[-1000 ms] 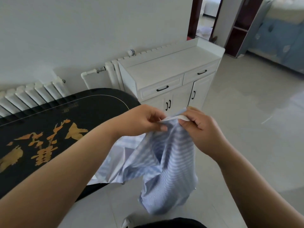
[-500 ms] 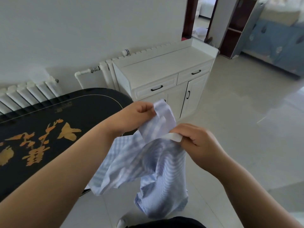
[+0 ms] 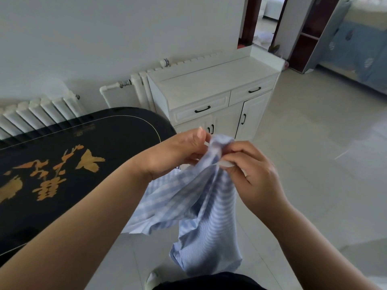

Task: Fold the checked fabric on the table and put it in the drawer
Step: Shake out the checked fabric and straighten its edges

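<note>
Checked fabric, a pale blue and white cotton cloth, hangs in the air in front of the person, off the tabletop and bunched at its top between both hands. The left hand pinches the upper edge with its thumb raised and the fingers curled in under the cloth. The right hand has its grip closed on the same gathered top, fingers curled round a white hem, touching the left hand's side of the bundle. From there 1 part of the cloth spreads out to the left, under the left forearm, and another part drops straight down in a long fold to near the person's dark clothing at the bottom edge of the view.

To the left stands the black lacquered tabletop with gold painted decoration. Beyond the hands is a white wooden cabinet against the wall, with 2 drawers, both closed; the left drawer with a black handle sits just above the cupboard doors. White radiators line the wall behind.
</note>
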Motion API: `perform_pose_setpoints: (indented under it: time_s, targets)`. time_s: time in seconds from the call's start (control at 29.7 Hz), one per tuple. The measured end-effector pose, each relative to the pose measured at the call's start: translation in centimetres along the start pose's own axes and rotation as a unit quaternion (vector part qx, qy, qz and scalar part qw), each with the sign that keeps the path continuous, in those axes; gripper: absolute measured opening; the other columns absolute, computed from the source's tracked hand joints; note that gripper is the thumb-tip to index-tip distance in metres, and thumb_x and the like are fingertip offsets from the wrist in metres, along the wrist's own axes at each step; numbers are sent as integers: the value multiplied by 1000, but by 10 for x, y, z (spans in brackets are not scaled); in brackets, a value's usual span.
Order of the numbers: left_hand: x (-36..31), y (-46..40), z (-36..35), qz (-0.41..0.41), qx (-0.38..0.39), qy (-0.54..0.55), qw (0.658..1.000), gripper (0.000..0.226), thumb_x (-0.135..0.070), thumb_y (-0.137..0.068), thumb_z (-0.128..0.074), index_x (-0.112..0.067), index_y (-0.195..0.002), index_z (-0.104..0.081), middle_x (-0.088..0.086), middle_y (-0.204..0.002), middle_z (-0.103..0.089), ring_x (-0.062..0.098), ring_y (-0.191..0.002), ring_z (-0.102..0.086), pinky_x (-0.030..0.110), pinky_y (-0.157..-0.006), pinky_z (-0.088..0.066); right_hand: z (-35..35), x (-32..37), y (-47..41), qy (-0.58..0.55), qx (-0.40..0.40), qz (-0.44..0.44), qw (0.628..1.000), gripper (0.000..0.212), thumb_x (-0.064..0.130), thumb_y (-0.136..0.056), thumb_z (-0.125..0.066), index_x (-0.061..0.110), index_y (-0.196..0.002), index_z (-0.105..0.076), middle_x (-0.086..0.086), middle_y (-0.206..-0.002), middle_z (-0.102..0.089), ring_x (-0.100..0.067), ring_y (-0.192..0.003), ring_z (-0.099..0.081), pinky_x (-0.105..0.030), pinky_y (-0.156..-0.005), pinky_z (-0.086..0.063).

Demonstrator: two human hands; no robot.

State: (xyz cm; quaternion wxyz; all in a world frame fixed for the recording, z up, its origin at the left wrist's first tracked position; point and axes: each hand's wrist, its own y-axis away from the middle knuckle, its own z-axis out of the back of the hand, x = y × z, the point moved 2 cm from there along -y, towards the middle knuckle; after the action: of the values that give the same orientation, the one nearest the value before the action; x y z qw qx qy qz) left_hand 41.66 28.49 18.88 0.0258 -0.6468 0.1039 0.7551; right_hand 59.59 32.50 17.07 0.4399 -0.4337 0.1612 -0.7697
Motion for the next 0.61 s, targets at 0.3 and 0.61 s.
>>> perform_pose_setpoints:
  time_s: [0.3,0.61]
  targets:
    - [-28,-4,-25,-87,69,-65,992,35,-32,-87,-64,-32,-122,-56,-14,-118,-64,6,-112,-61,16,-89,-47,-1,7,-3,19,14,102,994,15,5,-89,-59,-2,-92,-71,-16,-114,-65,-30,-109,-60,-48,-91,-48]
    - [-10,-3,-18,-68,-103,-127,984,21,-27,-99,-48,-21,-110,-65,15,-87,-66,14,-71,-58,25,-67,-47,15,0,-16,-14,-26,21,999,11,8,-85,-65,5,-78,-73,-6,-123,-46,-21,-89,-56,-27,-79,-48]
